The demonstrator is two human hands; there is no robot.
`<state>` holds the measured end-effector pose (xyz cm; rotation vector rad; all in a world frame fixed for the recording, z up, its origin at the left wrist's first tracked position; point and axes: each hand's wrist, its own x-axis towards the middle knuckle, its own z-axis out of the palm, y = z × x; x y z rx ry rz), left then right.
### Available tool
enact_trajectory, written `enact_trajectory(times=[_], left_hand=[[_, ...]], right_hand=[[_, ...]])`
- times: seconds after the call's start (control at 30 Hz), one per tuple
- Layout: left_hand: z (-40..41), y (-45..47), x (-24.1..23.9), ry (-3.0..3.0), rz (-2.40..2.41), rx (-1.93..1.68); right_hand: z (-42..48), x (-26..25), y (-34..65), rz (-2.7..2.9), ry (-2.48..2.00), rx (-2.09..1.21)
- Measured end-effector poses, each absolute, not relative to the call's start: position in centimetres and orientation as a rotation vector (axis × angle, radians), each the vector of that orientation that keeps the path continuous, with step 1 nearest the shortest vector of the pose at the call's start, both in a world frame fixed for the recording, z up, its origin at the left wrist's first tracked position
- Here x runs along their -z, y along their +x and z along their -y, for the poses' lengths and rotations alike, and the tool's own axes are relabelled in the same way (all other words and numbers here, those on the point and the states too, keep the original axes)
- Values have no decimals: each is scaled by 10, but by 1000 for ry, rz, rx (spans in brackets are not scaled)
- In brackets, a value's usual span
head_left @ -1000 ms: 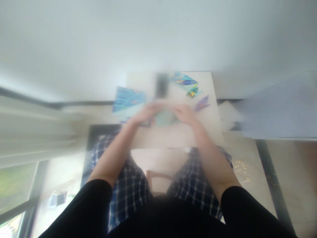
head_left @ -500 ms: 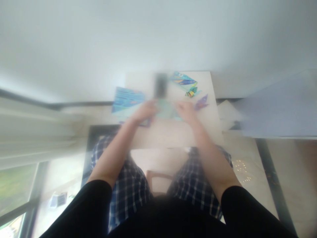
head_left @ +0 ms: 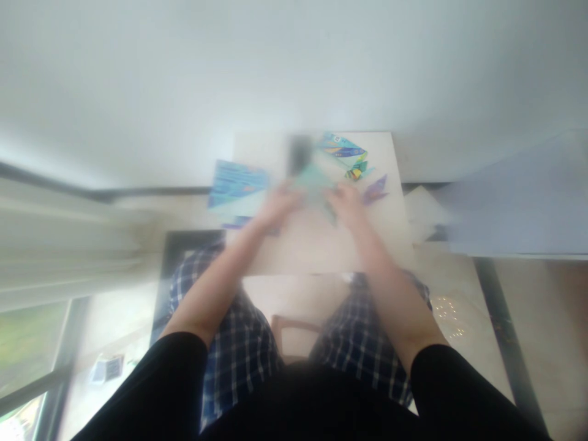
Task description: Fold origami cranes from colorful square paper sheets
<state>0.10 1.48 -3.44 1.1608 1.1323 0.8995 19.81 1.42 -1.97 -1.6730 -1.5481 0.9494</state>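
Note:
A pale green sheet of origami paper (head_left: pixel 313 182), partly folded, is between my two hands over the white table. My left hand (head_left: pixel 281 202) is closed on its left edge, though the fingers are blurred. At the right edge, my right hand (head_left: pixel 345 201) pinches the paper, and a darker corner hangs below the fingers. Just beyond the paper lies a dark, blurred rectangular object (head_left: pixel 300 153). Left of my left hand is a stack of blue patterned paper sheets (head_left: pixel 239 184). A purple folded paper piece (head_left: pixel 375 190) rests right of my right hand.
At the table's back right are a blue patterned paper (head_left: pixel 340 147) and a small green and yellow folded piece (head_left: pixel 357 171). The white table (head_left: pixel 307 251) meets a pale wall behind. A dark chair or bench edge (head_left: pixel 193 239) is at the left.
The green paper has turned and now shows a pointed shape toward the far side. My left hand has moved slightly right; my right hand has barely moved.

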Motion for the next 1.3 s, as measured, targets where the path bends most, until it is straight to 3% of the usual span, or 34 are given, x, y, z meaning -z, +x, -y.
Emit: enact_trajectory(times=[0.2,0.4,0.77,1.1,1.3], left_hand=[[-9,4,43,1176,-1133,-901],[-14,6,30,1189,-1390,-1005],[-13,4,26,1463,-1392,-776],[-15,3,25,1441,-1548,-742],[-14,-3,18,1381,-1392,-723]], right_hand=[[-9,21,186,1317,-1735,-989],[-8,18,190,1390,-1633,-1301],[-8,11,188,1637,-1756,-1173],[-10,15,189,1540,-1720,-1154],[-12,20,196,1546,-1749,-1054]])
